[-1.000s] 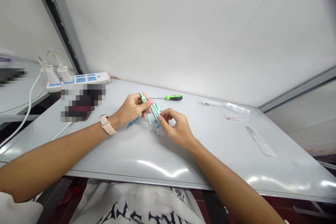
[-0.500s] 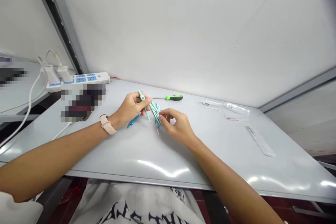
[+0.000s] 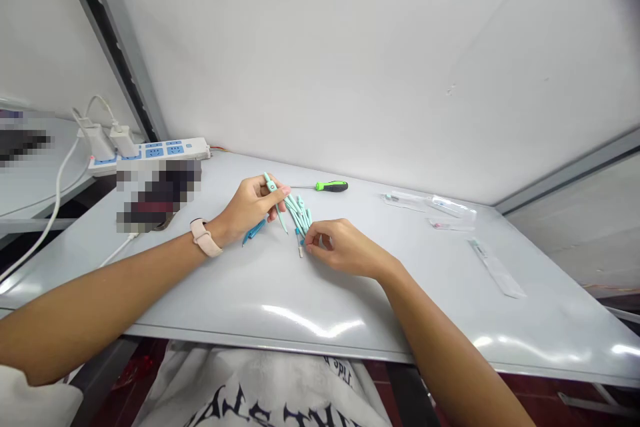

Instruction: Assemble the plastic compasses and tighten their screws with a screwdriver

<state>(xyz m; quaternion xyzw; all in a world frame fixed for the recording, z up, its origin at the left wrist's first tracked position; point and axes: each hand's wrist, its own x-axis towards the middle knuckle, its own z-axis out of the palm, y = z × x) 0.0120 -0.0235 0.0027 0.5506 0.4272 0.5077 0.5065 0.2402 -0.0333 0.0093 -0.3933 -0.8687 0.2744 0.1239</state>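
Note:
My left hand is closed on a mint-green drawing compass, its pointed leg angled down toward the table. Beside those fingers lies a bunch of mint-green compasses, fanned and overlapping. At the lower end of the bunch, my right hand has thumb and fingertips pinched together; what they grip is hidden. A blue compass lies on the table below my left hand. Close to my right fingertips rests a small piece with blue and white parts.
A screwdriver with a green and black handle lies behind the bunch. Several clear sleeves, one being a long sleeve, lie to the right. At the left are a power strip with chargers and a blurred-out dark object with a white cable.
My right hand has shifted slightly down and right along the bunch, its fingers now curled lower. The mint-green compasses there have spread apart a little. My left hand stays put.

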